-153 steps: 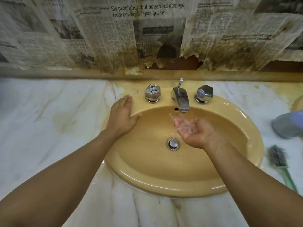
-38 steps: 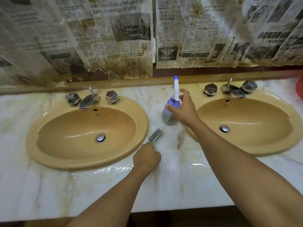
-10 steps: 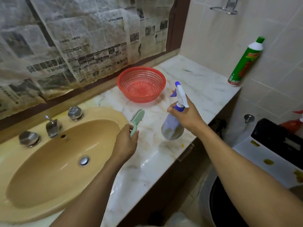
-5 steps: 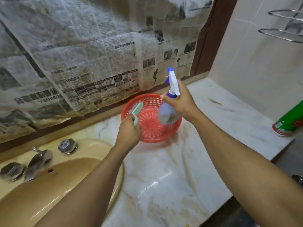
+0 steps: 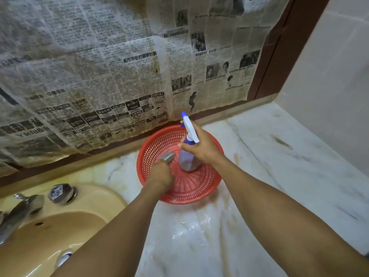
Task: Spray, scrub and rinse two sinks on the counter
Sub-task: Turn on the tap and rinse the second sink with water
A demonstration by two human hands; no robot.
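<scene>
Well to the left of both hands, one sink (image 5: 89, 202) is seen at the lower corner, with its tap (image 5: 20, 212) and a knob (image 5: 61, 192) on the back rim. The other sink is out of view. The left hand (image 5: 159, 174) is reached into a red basket (image 5: 199, 188), and its fingers are curled tight round the handle of a brush (image 5: 168, 157), whose head juts out past the knuckles. Just right of it, a spray bottle (image 5: 187, 158) is held upright over the basket floor; whether its base is already resting there cannot be told. Its neck is wrapped by the right hand (image 5: 201, 148), just under the trigger head, a grip suited to lowering rather than spraying. Both tools are judged to be in the course of being stowed, which suggests the cleaning is at or near its end. The basket stands on the counter (image 5: 279, 156), which looks wet and stained in front of the hands.
</scene>
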